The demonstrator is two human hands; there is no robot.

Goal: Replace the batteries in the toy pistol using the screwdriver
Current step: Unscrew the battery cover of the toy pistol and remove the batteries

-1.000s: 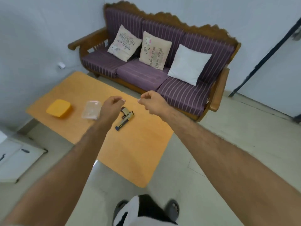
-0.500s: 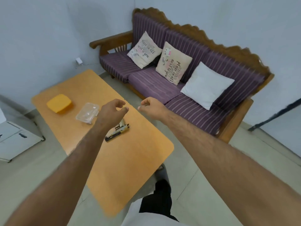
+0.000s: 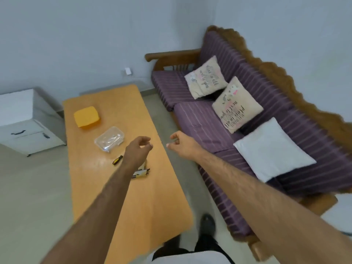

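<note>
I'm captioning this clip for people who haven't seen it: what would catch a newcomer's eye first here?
Two bare forearms reach out from the bottom, the left hand over the orange table and the right hand past its right edge, both loosely curled and holding nothing. Behind them on the right is a purple striped sofa with three cushions. On the table lie a yellow lid, a clear plastic box, a screwdriver and the toy pistol, partly hidden by the left wrist.

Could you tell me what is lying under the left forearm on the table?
The toy pistol lies on the table under the left forearm, only its pale end showing; the screwdriver pokes out beside it. The rest of both is covered.
</note>
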